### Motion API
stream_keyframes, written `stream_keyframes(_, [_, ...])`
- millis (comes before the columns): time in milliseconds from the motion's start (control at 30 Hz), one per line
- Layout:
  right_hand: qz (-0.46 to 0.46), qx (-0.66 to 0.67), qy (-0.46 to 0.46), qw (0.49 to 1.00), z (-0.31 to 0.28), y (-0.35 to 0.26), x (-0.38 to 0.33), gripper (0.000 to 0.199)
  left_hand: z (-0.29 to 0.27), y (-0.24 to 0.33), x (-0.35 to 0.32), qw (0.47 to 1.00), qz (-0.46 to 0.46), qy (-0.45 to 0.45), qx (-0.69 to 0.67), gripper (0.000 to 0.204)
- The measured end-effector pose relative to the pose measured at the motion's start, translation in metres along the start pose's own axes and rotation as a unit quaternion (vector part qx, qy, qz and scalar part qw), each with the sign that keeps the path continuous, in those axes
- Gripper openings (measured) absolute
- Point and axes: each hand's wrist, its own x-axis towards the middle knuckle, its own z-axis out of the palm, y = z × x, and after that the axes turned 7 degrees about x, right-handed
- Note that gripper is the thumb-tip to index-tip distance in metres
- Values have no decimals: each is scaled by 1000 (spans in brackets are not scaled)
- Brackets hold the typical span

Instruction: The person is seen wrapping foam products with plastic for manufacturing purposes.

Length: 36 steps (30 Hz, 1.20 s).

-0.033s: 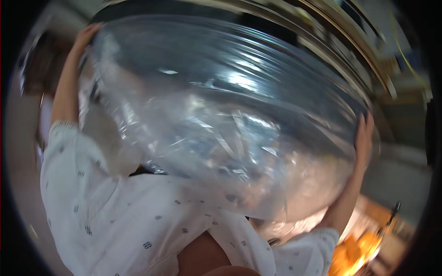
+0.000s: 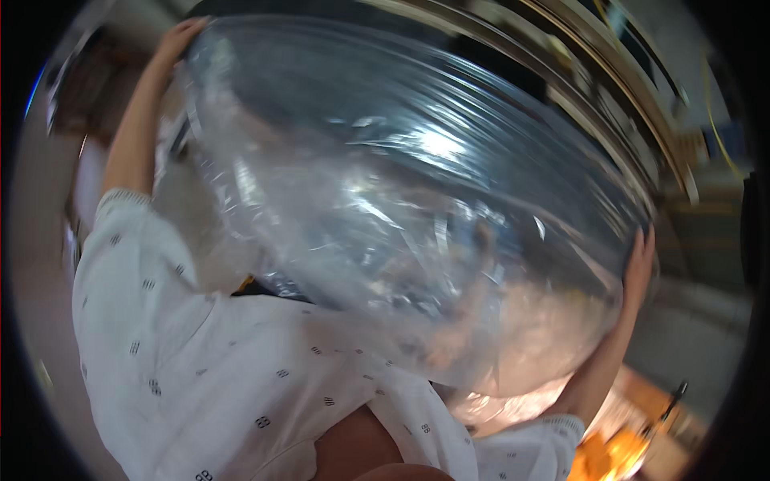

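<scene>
A large sheet of clear plastic film [image 2: 321, 200] is stretched wide in front of me between my spread arms. Its far part is pulled into taut creases, while the nearer part hangs looser with wrinkles and bright glints. At the far left my left hand [image 2: 183, 38] is closed around the film's upper corner. Over on the right side, my right hand [image 2: 639, 260] grips the opposite edge, fingers pointing up and partly hidden by the film. Blurred shapes show through the plastic, too unclear to name.
Beyond the film run long pale rails [image 2: 593, 72] with dark gaps between them. A yellow cord [image 2: 715, 132] hangs at the far right. Bright orange material [image 2: 613, 455] lies at the lower right, near a thin dark handle [image 2: 676, 398]. The left side is blurred.
In the picture, my left hand has shifted up and rightward and my right hand slightly downward, the film tilting with them. Both hands keep their hold; the background has shifted too.
</scene>
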Motion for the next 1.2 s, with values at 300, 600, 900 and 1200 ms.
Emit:
stream_keyframes(300, [-16,-501,-10,866,-13,-76,33,36,45,48,-31,965,162,188,-91,26])
stream_keyframes(600, [-171,375,-362,836,160,-472,-78,44,42,63,-50,937,160,227,-214,26])
stream_keyframes(900, [-204,355,-422,809,280,-556,-108,33,49,52,-34,943,142,247,-170,27])
stream_keyframes(1200, [102,488,-554,667,160,-468,-132,26,51,58,-35,936,138,169,-276,25])
